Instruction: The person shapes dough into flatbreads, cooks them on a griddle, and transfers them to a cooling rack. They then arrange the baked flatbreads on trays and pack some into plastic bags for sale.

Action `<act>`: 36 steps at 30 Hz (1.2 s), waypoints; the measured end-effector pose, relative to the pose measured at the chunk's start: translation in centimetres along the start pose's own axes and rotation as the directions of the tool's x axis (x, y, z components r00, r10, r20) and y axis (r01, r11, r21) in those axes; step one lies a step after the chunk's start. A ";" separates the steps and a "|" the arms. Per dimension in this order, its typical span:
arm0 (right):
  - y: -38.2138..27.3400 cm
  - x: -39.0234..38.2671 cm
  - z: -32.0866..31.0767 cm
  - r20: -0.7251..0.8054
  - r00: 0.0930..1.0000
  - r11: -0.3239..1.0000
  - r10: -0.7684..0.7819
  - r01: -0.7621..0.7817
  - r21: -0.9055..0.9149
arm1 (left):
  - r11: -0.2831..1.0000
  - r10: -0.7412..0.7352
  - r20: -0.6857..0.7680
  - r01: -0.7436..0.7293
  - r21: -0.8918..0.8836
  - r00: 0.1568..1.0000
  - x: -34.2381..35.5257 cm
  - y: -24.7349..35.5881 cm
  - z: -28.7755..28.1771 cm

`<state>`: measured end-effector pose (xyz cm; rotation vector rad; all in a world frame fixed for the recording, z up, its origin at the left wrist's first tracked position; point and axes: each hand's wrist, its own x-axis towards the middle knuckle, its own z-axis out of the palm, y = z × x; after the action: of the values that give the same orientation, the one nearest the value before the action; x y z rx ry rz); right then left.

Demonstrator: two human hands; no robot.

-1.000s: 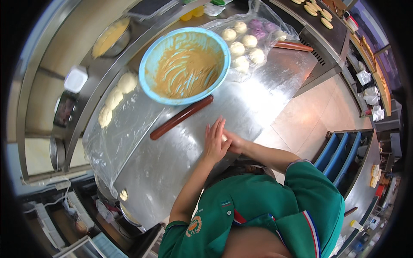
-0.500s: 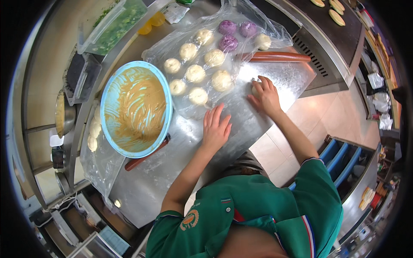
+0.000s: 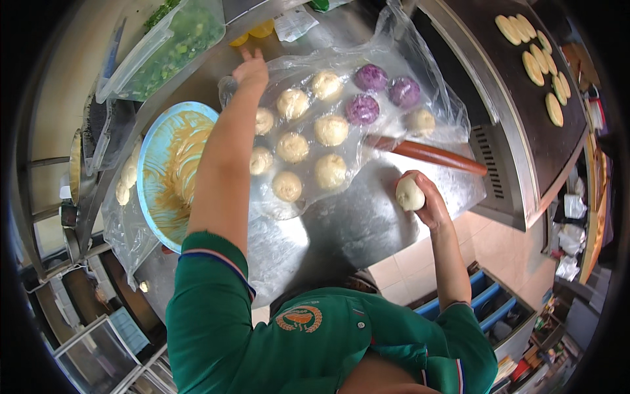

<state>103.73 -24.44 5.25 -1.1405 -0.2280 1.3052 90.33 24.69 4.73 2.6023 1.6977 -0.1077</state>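
My right hand (image 3: 431, 202) is wrapped round a smooth, pale dough ball (image 3: 410, 193), held up over the near right part of the metal table (image 3: 357, 217). My left hand (image 3: 251, 68) is stretched far forward with its fingers apart and nothing in it. Just beyond its fingertips are rounded yellow things (image 3: 262, 29), whose kind I cannot make out. Under a clear plastic sheet (image 3: 298, 69) lie several white dough balls (image 3: 331, 131) and three purple ones (image 3: 362, 109). My left forearm covers part of the blue bowl (image 3: 149, 176), which is smeared inside with a brown paste.
A red-brown rolling pin (image 3: 440, 156) lies partly under the sheet's right side. A clear tub of chopped greens (image 3: 174, 56) stands far left. Flat pale breads (image 3: 535, 67) lie on a dark griddle (image 3: 489, 39) at the far right. White dough pieces (image 3: 126, 178) lie left of the bowl.
My left hand has swung far forward and left from the table, across the bowl's edge. My right hand, which was over a dough ball on the table, now holds it up. The view has shifted.
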 end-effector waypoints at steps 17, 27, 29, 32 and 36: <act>-6.8 33.3 24.5 0.894 0.161 -0.488 -0.419 0.790 -0.371 | 0.807 0.474 -0.298 -0.544 -0.229 0.829 -30.9 2.8 -4.8; -14.2 29.8 21.2 0.718 0.665 0.043 -0.203 0.739 -0.672 | 0.662 -0.144 -0.445 -0.249 -0.707 0.884 -13.9 -2.4 -7.1; -15.2 25.8 18.7 0.709 0.622 -0.017 -0.334 0.748 -0.664 | 0.589 -0.471 -0.409 -0.067 -0.805 0.782 -8.4 -3.3 -6.0; -11.5 18.8 14.9 0.635 0.578 -0.197 -0.513 0.640 -0.742 | 0.931 -0.211 -0.672 -0.064 -0.360 0.710 -6.6 -1.7 -1.8; -3.8 8.7 12.5 0.405 0.816 -0.140 -0.412 0.382 -0.913 | 0.870 -0.079 -0.064 0.038 -0.491 0.995 -6.1 -0.9 2.3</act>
<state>100.19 -9.97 10.24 -2.0366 -1.6515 0.2901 86.93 19.32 2.91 2.2020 1.5684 0.3867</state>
